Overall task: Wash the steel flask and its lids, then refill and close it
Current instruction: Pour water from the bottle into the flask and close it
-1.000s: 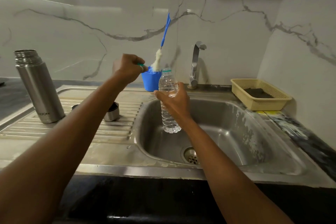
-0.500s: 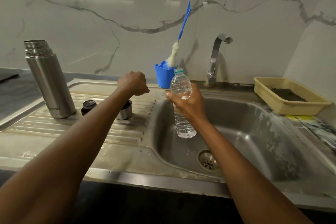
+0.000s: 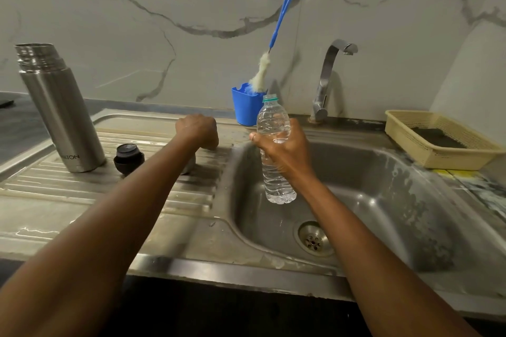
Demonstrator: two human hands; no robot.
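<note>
The open steel flask (image 3: 60,109) stands upright at the back left of the drainboard (image 3: 41,194). Its black inner lid (image 3: 128,157) lies just to its right. The steel cup lid (image 3: 190,167) is mostly hidden behind my left forearm. My left hand (image 3: 197,131) is curled into a fist, low over the drainboard by the cup lid; the small green bottle cap seen in it earlier is hidden now. My right hand (image 3: 284,149) grips a clear, uncapped plastic water bottle (image 3: 275,117) upright over the left side of the sink basin (image 3: 383,200).
A blue holder (image 3: 245,108) with a long blue bottle brush (image 3: 279,22) stands behind the sink against the marble wall. The steel tap (image 3: 327,76) rises right of it. A yellow basket (image 3: 410,139) holding a dark scrub pad sits on the right counter. The drain (image 3: 313,238) is open.
My left hand took the green cap off the bottle, then moved down and left to the drainboard. The bottle stayed upright in my right hand. The view shifted left.
</note>
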